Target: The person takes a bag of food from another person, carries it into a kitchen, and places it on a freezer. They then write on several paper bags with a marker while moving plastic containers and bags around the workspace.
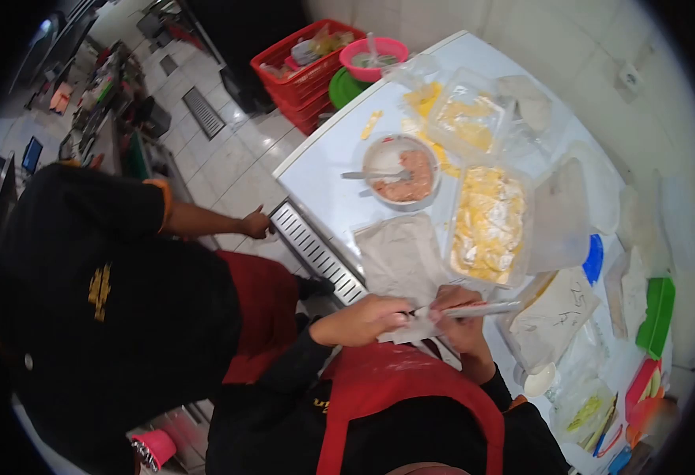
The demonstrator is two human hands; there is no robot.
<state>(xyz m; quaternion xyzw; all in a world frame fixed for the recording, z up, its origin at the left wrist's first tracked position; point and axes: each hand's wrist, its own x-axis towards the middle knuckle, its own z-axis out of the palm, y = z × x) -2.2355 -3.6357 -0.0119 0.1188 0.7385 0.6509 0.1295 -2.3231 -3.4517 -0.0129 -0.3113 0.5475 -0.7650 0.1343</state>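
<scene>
Close to my red apron, both hands meet over the table's near edge. My left hand (363, 320) has its fingers closed at the left end of a small pale piece (420, 313), too small to make out. My right hand (460, 318) is wrapped round a thin whitish, translucent item (486, 309) that sticks out to the right. A beige cloth (399, 252) lies just beyond my hands. Behind it stands a bowl (369, 158) of pinkish filling with a spoon in it. To the right is a clear container (528, 229) of yellow pieces dusted with white.
A co-worker in black (118, 293) stands at the left, one hand (257, 222) near the metal grate (316, 252). Red crates (292, 99) and a pink bowl (387, 49) are beyond the table. Papers, bags and a green tray (657, 317) lie right.
</scene>
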